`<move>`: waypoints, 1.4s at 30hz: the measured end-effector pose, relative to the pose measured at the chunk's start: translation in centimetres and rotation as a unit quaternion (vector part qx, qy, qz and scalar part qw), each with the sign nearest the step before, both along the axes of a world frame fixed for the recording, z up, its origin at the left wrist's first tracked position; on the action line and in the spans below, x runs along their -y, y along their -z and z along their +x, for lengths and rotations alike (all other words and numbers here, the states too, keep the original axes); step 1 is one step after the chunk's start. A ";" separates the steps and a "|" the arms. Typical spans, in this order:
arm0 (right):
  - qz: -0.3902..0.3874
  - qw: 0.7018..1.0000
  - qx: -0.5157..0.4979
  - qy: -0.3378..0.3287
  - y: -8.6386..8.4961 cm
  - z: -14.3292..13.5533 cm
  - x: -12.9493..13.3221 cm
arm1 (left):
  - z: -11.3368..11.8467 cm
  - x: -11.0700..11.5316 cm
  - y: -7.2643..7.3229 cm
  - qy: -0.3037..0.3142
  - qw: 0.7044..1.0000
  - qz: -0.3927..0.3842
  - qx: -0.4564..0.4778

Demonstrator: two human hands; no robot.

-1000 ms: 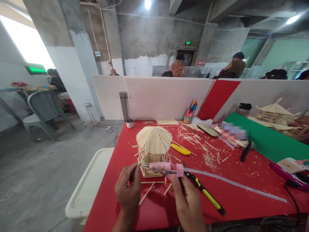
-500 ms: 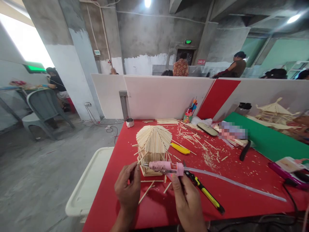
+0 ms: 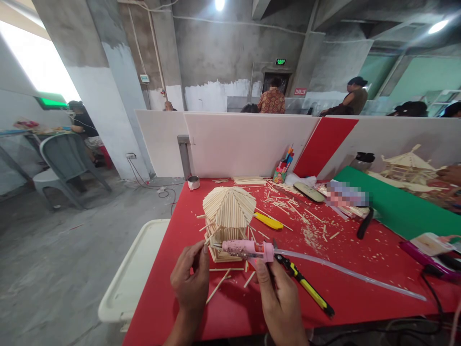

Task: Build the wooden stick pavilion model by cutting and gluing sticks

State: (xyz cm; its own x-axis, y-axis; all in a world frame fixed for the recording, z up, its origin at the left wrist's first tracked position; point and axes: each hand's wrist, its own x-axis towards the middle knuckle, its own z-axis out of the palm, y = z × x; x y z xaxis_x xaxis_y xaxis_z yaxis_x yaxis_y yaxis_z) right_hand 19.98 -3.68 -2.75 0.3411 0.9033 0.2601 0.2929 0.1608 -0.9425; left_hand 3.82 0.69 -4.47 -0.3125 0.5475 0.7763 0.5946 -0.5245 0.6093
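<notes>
My right hand [image 3: 279, 288] is wrapped round the handle of a pink hot glue gun [image 3: 241, 248], its metal nozzle pointing left. A long clear glue stick [image 3: 345, 269] trails from the gun's back end. My left hand [image 3: 192, 274] is closed in a pinch just left of the nozzle, on a thin wooden stick [image 3: 212, 235] that juts up from the fingertips. Behind both hands stands a small pavilion model [image 3: 229, 209] built of wooden sticks, with a pointed roof. The gun covers part of its lower wall. Loose sticks [image 3: 218, 287] lie between my hands.
On the red table [image 3: 230, 322], a yellow-and-black utility knife [image 3: 309, 288] lies right of my right hand. A yellow cutter [image 3: 269, 221], stick scraps, a pen cup [image 3: 280, 174] and a tape roll [image 3: 193, 182] lie farther back. A white partition [image 3: 248, 144] borders the table; a lidded bin [image 3: 133, 274] stands left.
My hands, the glue gun and the model hold nearly the same place. Beyond the partition, the person in the patterned shirt has shifted slightly; a hand at the far right has moved.
</notes>
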 end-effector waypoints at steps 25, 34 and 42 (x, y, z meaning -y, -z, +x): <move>0.007 0.998 0.058 0.008 0.7 0.8 -0.1 | 0.0 0.0 -0.1 -0.004 1.000 -0.001 -0.004; -0.016 0.997 0.064 0.035 -0.4 2.7 0.0 | 0.2 0.8 0.2 -0.019 0.999 -0.035 0.014; -0.019 0.995 0.073 0.060 -0.7 3.6 0.2 | -0.3 2.3 1.4 -0.035 0.998 -0.040 0.041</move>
